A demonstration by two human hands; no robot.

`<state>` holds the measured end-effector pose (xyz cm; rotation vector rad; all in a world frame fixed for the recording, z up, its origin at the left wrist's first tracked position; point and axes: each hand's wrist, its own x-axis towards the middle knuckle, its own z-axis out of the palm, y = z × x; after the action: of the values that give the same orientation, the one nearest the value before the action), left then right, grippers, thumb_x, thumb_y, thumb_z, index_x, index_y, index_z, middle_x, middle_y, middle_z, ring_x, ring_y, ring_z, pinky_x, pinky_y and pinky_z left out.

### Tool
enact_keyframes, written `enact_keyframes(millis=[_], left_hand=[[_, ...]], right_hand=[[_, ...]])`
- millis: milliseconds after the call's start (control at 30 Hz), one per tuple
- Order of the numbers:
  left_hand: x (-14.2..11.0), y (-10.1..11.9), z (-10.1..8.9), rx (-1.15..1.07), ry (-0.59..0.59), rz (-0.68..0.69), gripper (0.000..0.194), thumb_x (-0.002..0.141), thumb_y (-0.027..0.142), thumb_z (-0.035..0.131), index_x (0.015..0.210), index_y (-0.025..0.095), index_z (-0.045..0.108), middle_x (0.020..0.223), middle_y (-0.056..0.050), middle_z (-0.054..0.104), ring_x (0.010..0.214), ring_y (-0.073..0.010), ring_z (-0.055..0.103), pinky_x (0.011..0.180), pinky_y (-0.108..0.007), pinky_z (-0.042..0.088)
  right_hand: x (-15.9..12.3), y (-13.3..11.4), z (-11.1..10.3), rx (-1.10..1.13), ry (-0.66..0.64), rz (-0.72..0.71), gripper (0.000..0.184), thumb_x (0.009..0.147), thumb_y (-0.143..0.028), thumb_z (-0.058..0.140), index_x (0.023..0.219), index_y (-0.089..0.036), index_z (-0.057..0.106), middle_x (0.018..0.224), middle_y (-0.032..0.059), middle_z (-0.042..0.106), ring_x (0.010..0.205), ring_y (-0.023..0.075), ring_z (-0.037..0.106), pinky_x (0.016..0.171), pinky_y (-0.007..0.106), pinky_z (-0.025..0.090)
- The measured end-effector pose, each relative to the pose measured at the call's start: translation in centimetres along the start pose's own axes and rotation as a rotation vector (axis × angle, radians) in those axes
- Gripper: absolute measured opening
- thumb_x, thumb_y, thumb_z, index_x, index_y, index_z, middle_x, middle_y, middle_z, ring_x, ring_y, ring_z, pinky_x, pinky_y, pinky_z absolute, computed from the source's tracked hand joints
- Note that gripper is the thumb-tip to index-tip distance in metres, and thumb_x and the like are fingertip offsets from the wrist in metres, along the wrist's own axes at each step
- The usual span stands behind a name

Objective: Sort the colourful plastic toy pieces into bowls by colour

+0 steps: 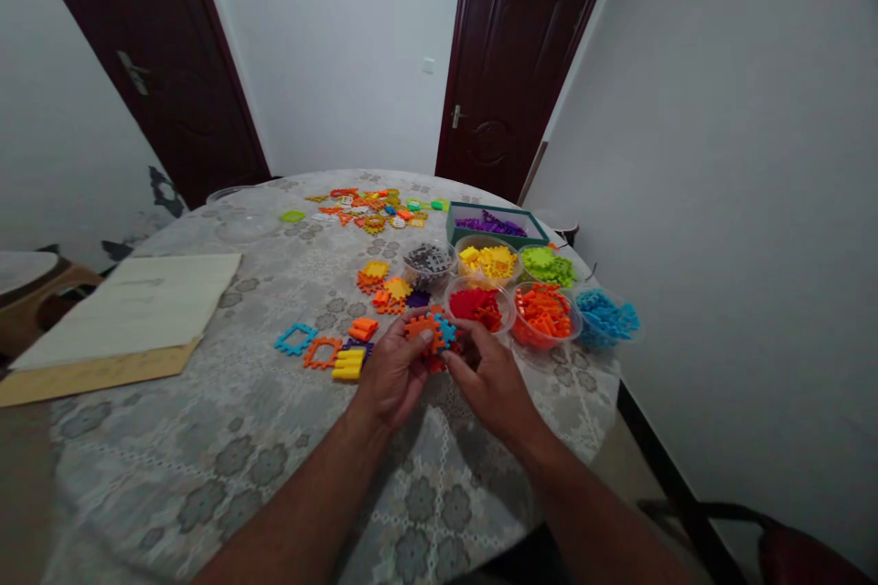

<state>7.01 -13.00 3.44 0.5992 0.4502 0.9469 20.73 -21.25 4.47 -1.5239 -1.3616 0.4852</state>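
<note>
Over the near middle of the table, my left hand (394, 370) is closed on an orange building piece (423, 329) with notched edges, thumb lying across its face. A blue notched piece (445, 332) adjoins it on the right. My right hand (492, 373) has its fingers bent around the right side of these pieces; its fingertips are partly hidden. Some red shows below the orange piece between the hands. Left of my left hand lie a blue frame piece (296, 339), an orange frame piece (322, 352), a yellow ribbed piece (349, 365) and an orange ribbed piece (363, 329).
Clear bowls hold red (478, 306), orange (545, 315), blue (605, 318), green (549, 265), yellow (488, 261) and grey pieces (429, 262). Behind them stands a box (497, 224) of purple pieces. Mixed pieces (374, 210) lie at the back. A paper sheet (130, 306) covers the left.
</note>
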Motion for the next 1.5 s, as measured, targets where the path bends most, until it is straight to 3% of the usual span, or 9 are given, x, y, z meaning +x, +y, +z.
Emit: enact_keyframes(millis=[200, 433, 600, 700, 800, 1033, 1267, 1400, 1500], left_hand=[[0.2, 0.6, -0.3, -0.035, 0.062, 0.028, 0.042, 0.08, 0.015, 0.086, 0.116, 0.019, 0.066, 0.106, -0.007, 0.079, 0.093, -0.0212, 0.078, 0.084, -0.035, 0.066], [0.2, 1.5, -0.1, -0.031, 0.136, 0.038, 0.046, 0.085, 0.011, 0.073, 0.128, 0.023, 0.064, 0.113, -0.008, 0.078, 0.105, -0.0264, 0.077, 0.092, -0.052, 0.068], [0.2, 1.5, -0.3, -0.043, 0.164, 0.05, 0.056, 0.082, 0.007, 0.071, 0.134, 0.024, 0.062, 0.103, -0.006, 0.076, 0.101, -0.0248, 0.077, 0.096, -0.056, 0.067], [0.2, 1.4, -0.3, -0.033, 0.175, 0.05, 0.051, 0.083, 0.008, 0.073, 0.131, 0.023, 0.062, 0.106, -0.007, 0.076, 0.096, -0.0226, 0.076, 0.094, -0.054, 0.068], [0.3, 1.4, -0.2, -0.009, 0.187, 0.038, 0.05, 0.083, 0.008, 0.075, 0.129, 0.022, 0.063, 0.106, -0.007, 0.075, 0.094, -0.0219, 0.076, 0.089, -0.05, 0.07], [0.4, 1.3, -0.5, 0.027, 0.194, 0.013, 0.046, 0.081, 0.011, 0.08, 0.122, 0.022, 0.064, 0.109, -0.007, 0.073, 0.091, -0.0195, 0.075, 0.083, -0.043, 0.071], [0.3, 1.2, -0.4, 0.055, 0.173, -0.018, 0.037, 0.083, 0.014, 0.081, 0.115, 0.019, 0.064, 0.113, -0.009, 0.075, 0.091, -0.0207, 0.076, 0.079, -0.042, 0.071], [0.2, 1.1, -0.2, 0.084, 0.132, -0.071, 0.037, 0.082, 0.016, 0.084, 0.113, 0.017, 0.065, 0.102, -0.008, 0.076, 0.082, -0.0188, 0.075, 0.075, -0.04, 0.071], [0.1, 1.0, -0.2, 0.125, 0.053, -0.131, 0.047, 0.077, 0.02, 0.089, 0.118, 0.017, 0.066, 0.106, -0.01, 0.077, 0.087, -0.0218, 0.076, 0.07, -0.035, 0.069]], right_hand=[[-0.9, 0.4, -0.2, 0.223, 0.014, 0.206, 0.034, 0.095, -0.037, 0.068, 0.126, -0.023, 0.071, 0.092, 0.003, 0.073, 0.072, 0.0179, 0.066, 0.059, 0.028, 0.055], [-1.2, 0.8, -1.8, 0.241, 0.054, 0.256, 0.027, 0.093, -0.042, 0.069, 0.111, -0.022, 0.074, 0.079, 0.0018, 0.071, 0.07, 0.0206, 0.069, 0.056, 0.03, 0.057], [-0.5, 1.2, -3.9, -0.055, 0.175, 0.003, 0.018, 0.093, -0.029, 0.064, 0.105, -0.025, 0.077, 0.101, 0.0062, 0.075, 0.089, 0.0237, 0.072, 0.077, 0.037, 0.062], [1.6, 1.4, -5.2, -0.276, 0.314, -0.218, 0.023, 0.093, -0.021, 0.059, 0.105, -0.026, 0.078, 0.115, 0.0094, 0.073, 0.111, 0.027, 0.069, 0.101, 0.045, 0.058], [4.2, 1.8, -5.7, -0.405, 0.325, -0.311, 0.027, 0.095, -0.018, 0.055, 0.11, -0.024, 0.077, 0.116, 0.0123, 0.071, 0.114, 0.0282, 0.067, 0.109, 0.05, 0.054], [6.6, 3.4, -4.9, -0.451, 0.176, -0.35, 0.035, 0.097, -0.014, 0.05, 0.12, -0.023, 0.075, 0.131, 0.0127, 0.071, 0.127, 0.0278, 0.065, 0.116, 0.051, 0.051], [3.4, 2.6, -4.3, -0.347, 0.292, -0.308, 0.027, 0.101, -0.018, 0.051, 0.112, -0.022, 0.075, 0.118, 0.0102, 0.076, 0.114, 0.0255, 0.07, 0.105, 0.046, 0.057], [1.5, 1.3, -2.3, -0.26, 0.193, -0.253, 0.024, 0.102, -0.024, 0.058, 0.122, -0.023, 0.072, 0.121, 0.0098, 0.075, 0.106, 0.0229, 0.072, 0.093, 0.038, 0.061], [0.7, 0.4, -0.8, -0.223, 0.095, -0.237, 0.037, 0.101, -0.025, 0.065, 0.138, -0.024, 0.066, 0.132, 0.011, 0.071, 0.11, 0.0234, 0.072, 0.098, 0.04, 0.06]])
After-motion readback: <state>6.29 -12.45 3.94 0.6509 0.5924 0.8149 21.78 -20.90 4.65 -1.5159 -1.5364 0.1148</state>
